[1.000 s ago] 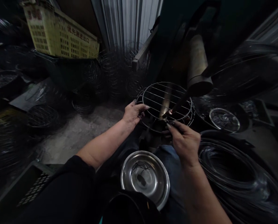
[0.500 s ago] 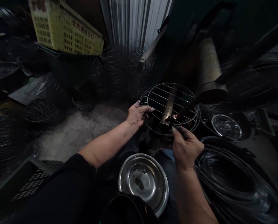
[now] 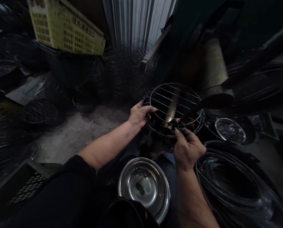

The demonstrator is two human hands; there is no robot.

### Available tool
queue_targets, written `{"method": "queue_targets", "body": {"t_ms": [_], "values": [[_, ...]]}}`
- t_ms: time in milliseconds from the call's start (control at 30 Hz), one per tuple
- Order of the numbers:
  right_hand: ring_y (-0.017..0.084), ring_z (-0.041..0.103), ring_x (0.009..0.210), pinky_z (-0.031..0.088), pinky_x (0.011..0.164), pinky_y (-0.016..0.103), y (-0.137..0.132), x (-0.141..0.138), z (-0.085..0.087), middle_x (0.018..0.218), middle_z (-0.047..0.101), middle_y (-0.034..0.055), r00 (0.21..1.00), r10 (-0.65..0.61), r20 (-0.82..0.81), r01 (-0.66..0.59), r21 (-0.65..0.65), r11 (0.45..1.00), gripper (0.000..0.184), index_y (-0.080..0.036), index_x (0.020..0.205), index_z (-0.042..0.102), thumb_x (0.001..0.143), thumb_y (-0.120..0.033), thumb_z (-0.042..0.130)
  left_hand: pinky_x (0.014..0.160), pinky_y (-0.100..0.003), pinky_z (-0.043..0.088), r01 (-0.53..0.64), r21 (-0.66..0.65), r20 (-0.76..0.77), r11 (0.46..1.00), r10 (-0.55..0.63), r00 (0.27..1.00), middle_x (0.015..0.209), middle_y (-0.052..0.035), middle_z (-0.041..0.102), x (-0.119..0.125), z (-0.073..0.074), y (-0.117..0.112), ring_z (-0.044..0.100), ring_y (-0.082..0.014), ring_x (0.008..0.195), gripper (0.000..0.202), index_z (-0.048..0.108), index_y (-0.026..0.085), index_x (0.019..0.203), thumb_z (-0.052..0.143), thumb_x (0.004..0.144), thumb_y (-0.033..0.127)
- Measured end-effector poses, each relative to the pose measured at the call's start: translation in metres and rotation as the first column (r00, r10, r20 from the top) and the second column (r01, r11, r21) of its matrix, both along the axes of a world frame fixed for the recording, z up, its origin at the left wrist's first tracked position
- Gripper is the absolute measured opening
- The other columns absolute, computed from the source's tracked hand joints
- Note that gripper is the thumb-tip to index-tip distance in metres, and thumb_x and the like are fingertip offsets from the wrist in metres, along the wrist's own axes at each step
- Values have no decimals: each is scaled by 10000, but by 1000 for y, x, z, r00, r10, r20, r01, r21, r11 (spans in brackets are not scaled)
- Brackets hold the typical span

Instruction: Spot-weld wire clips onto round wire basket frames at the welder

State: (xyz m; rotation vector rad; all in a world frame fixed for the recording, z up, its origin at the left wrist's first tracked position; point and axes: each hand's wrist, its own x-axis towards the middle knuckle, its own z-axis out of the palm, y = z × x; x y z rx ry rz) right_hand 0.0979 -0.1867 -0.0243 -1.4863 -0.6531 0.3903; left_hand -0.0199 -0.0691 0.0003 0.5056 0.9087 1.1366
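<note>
Left hand [image 3: 138, 115] grips the wire rack's [image 3: 173, 107] left rim; right hand [image 3: 186, 148] pinches its near edge, steel bowl [image 3: 143, 187] below.

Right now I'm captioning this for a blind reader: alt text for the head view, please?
Two bare hands hold a round wire rack: left hand on its rim, right hand pinching its near edge. A steel bowl sits below, coiled black wire at right.
</note>
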Motion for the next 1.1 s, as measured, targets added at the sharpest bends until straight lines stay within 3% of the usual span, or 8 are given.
{"method": "queue_targets", "body": {"t_ms": [433,833,1100], "values": [[168,659,483,510,445,248,13,6,11,627,680,5,995,48,-84,-49,-8,999,195,-156,754,725,652,-318,759,443,-184,296,-54,-126,-52,990,48,997,579,51,536,8,5,11,509,-89,521,379,470,195,656,729,463,-4],[149,619,449,469,421,236,18,9,7,575,658,-10,994,54,-96,-52,27,998,157,-165,672,706,621,-305,753,461,-172,288,-65,-93,-16,994,64,998,593,64,543,7,-2,10,487,-70,504,374,502,192,721,723,491,-2],[129,579,396,456,390,227,25,5,6,558,665,-10,975,59,-216,-43,80,996,162,-161,645,709,562,-283,777,467,-180,282,-79,-95,-60,992,73,996,579,66,541,4,1,7,482,-67,508,378,500,190,740,724,500,2]]}}
